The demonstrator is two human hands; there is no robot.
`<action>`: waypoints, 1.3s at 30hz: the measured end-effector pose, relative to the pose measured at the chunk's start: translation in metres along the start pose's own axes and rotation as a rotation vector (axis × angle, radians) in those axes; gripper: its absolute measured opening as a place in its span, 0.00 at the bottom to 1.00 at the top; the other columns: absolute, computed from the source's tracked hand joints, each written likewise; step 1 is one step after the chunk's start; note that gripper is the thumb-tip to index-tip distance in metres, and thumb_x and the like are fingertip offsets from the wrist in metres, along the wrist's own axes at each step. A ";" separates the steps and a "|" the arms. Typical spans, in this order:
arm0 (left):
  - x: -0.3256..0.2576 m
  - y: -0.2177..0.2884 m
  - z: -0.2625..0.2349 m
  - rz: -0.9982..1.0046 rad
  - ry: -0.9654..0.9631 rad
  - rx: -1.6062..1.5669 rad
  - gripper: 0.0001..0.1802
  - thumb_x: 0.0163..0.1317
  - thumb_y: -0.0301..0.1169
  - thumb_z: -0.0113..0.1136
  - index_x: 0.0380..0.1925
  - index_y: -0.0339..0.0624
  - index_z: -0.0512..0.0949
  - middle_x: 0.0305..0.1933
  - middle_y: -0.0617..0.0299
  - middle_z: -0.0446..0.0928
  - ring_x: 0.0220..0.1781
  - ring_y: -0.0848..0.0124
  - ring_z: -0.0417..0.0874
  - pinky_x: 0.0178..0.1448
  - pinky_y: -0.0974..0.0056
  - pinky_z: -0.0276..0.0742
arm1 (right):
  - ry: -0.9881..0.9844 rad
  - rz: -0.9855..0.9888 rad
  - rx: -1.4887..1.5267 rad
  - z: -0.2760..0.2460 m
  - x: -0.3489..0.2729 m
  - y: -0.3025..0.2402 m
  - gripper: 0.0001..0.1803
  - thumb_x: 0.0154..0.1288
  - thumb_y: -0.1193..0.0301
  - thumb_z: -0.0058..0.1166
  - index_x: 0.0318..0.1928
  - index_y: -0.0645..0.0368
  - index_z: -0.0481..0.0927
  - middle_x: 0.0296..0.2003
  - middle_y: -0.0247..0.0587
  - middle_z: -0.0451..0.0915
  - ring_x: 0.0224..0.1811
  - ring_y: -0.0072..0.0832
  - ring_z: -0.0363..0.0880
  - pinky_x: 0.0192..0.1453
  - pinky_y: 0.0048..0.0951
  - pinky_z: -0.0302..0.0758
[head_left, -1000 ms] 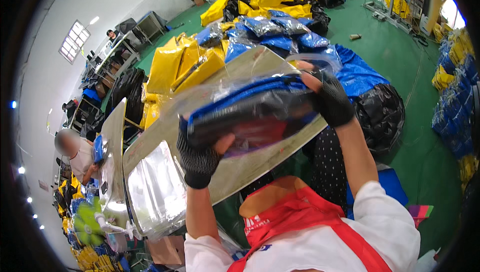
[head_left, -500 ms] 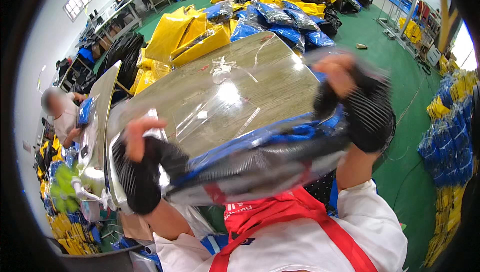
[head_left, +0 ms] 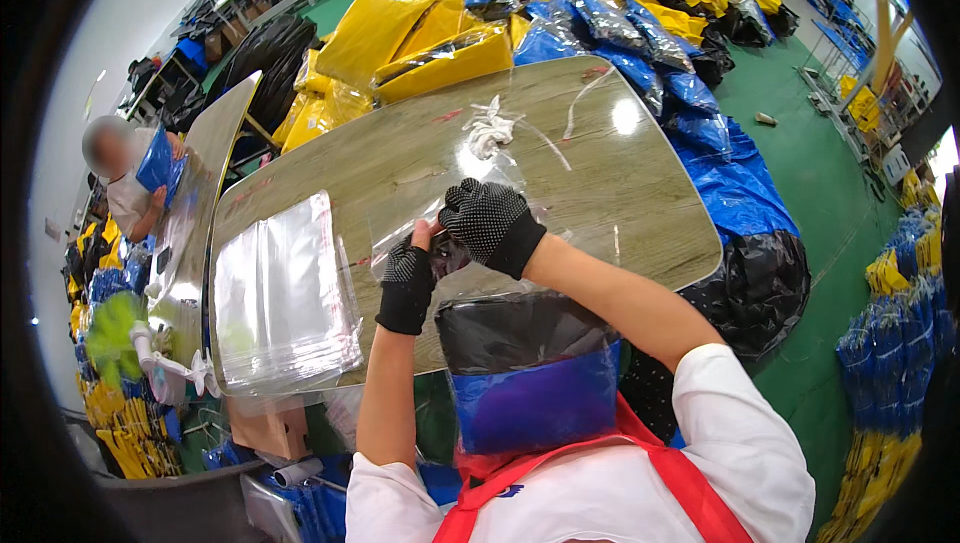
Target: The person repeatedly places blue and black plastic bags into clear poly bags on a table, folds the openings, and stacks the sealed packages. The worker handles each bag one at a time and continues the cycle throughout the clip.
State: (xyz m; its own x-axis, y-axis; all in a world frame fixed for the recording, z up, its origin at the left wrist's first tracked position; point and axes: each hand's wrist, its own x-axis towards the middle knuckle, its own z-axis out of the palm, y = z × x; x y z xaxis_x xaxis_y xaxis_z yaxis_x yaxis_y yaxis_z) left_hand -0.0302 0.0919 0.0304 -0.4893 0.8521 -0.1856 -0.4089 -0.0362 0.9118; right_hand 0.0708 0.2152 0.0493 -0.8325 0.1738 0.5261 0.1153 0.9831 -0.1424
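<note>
My left hand and my right hand, both in black dotted gloves with bare fingertips, meet over the near middle of the table. Both are closed, the right one curled like a fist. A crumpled bit of glossy plastic film shows between them; what it belongs to is partly hidden. Just below the hands, a blue and black folded package in clear plastic rests against my red apron. Beneath my hands lies a clear plastic sheet or bag on the tabletop.
A stack of clear plastic bags lies on the table's left. A crumpled white scrap sits near the far edge. Yellow packages and blue packages pile up behind. At left, another person handles a blue package near a green fan.
My hands were wide apart, with the blue and black package blurred between them. Now they are together over the table, and the package rests upright against my apron.
</note>
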 end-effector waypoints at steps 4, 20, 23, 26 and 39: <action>0.009 -0.014 -0.031 0.090 -0.068 0.236 0.20 0.68 0.39 0.50 0.48 0.32 0.74 0.41 0.55 0.78 0.40 0.69 0.81 0.45 0.66 0.78 | -0.082 -0.162 0.013 0.014 0.023 0.013 0.06 0.53 0.67 0.50 0.27 0.55 0.78 0.28 0.41 0.77 0.33 0.38 0.79 0.33 0.40 0.76; 0.030 -0.009 -0.002 0.017 -0.019 0.281 0.22 0.71 0.43 0.44 0.48 0.35 0.77 0.40 0.65 0.78 0.42 0.77 0.75 0.48 0.71 0.69 | -0.147 -0.174 0.051 0.000 0.015 0.043 0.08 0.55 0.68 0.50 0.28 0.58 0.78 0.28 0.45 0.78 0.28 0.39 0.82 0.27 0.38 0.78; 0.025 -0.014 -0.005 0.091 -0.030 0.386 0.21 0.71 0.42 0.44 0.48 0.36 0.77 0.38 0.67 0.77 0.39 0.78 0.73 0.46 0.72 0.68 | -0.163 -0.180 0.091 0.002 0.020 0.043 0.07 0.55 0.68 0.50 0.28 0.58 0.78 0.26 0.45 0.78 0.28 0.40 0.82 0.28 0.38 0.78; 0.024 -0.012 -0.011 -0.009 0.027 0.231 0.21 0.71 0.42 0.44 0.48 0.35 0.76 0.39 0.67 0.77 0.39 0.79 0.72 0.46 0.72 0.67 | -0.189 -0.139 0.124 -0.001 0.022 0.038 0.07 0.55 0.68 0.50 0.29 0.57 0.79 0.27 0.45 0.78 0.28 0.40 0.82 0.28 0.38 0.78; 0.028 -0.013 -0.006 0.170 -0.035 0.433 0.18 0.70 0.39 0.47 0.44 0.34 0.76 0.35 0.65 0.76 0.36 0.78 0.71 0.41 0.71 0.66 | -0.244 -0.258 0.172 -0.011 0.032 0.055 0.07 0.53 0.69 0.50 0.25 0.56 0.80 0.27 0.44 0.80 0.30 0.43 0.81 0.32 0.41 0.78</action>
State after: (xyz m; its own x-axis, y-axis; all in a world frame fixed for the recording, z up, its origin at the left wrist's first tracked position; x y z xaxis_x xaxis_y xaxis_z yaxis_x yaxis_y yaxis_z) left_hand -0.0428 0.1130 0.0113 -0.4919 0.8705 -0.0150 0.0372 0.0383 0.9986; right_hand 0.0563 0.2760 0.0671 -0.9289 -0.1167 0.3515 -0.1898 0.9650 -0.1812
